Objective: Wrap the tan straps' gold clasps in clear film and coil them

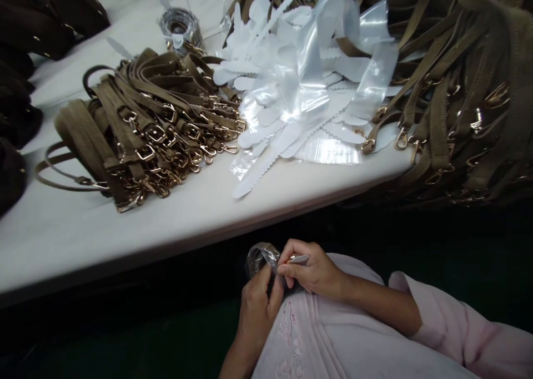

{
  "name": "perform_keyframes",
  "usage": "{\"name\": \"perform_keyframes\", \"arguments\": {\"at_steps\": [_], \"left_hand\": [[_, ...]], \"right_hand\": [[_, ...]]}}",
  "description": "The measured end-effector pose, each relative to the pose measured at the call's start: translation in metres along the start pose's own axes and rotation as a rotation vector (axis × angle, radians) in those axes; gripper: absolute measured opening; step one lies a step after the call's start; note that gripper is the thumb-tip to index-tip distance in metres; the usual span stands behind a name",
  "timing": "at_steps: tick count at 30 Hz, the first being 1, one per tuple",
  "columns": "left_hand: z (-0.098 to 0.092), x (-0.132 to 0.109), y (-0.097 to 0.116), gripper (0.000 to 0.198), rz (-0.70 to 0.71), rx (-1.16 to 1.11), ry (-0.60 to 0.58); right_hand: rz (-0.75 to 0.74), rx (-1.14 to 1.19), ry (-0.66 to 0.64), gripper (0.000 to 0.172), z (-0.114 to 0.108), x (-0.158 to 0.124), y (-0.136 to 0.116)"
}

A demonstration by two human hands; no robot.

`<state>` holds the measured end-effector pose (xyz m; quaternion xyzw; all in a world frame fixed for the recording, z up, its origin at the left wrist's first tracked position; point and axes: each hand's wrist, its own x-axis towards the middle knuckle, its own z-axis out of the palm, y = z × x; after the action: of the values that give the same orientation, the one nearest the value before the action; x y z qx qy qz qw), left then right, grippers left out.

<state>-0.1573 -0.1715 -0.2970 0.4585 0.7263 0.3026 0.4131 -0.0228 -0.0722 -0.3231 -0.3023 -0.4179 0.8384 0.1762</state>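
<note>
A strap coiled in clear plastic (261,252) is held close to my body, just below the table edge. My left hand (259,300) grips its lower side, with thumb and fingers closed round it. My right hand (313,269) pinches the coil's right side. Out of that pinch sticks a small white tab (300,259), next to a bit of gold-coloured metal. What lies under the fingertips is hidden.
On the white-covered table (187,223) lie a pile of olive straps with gold clasps (145,112), white notched strips and clear plastic (291,85), and a wrapped coil (180,28). More straps (470,90) hang over the right edge. Dark bags (37,18) stand far left.
</note>
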Motion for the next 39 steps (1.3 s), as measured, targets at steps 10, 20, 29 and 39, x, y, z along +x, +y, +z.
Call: {"name": "perform_keyframes", "arguments": {"at_steps": [10, 20, 29, 39], "left_hand": [[0.021, -0.011, 0.001, 0.033, 0.004, -0.225, 0.062], [0.016, -0.012, 0.006, 0.029, -0.240, -0.415, 0.052], [-0.004, -0.008, 0.000, 0.025, -0.309, -0.624, 0.159], [-0.016, -0.005, -0.001, 0.027, -0.318, -0.604, 0.237]], "right_hand": [[-0.013, -0.009, 0.150, 0.034, -0.002, 0.003, 0.000], [0.056, 0.179, 0.066, 0.045, -0.006, 0.008, 0.002], [-0.002, -0.503, -0.135, 0.028, -0.039, -0.021, 0.017], [0.053, -0.467, 0.019, 0.041, -0.040, -0.025, -0.005]]}}
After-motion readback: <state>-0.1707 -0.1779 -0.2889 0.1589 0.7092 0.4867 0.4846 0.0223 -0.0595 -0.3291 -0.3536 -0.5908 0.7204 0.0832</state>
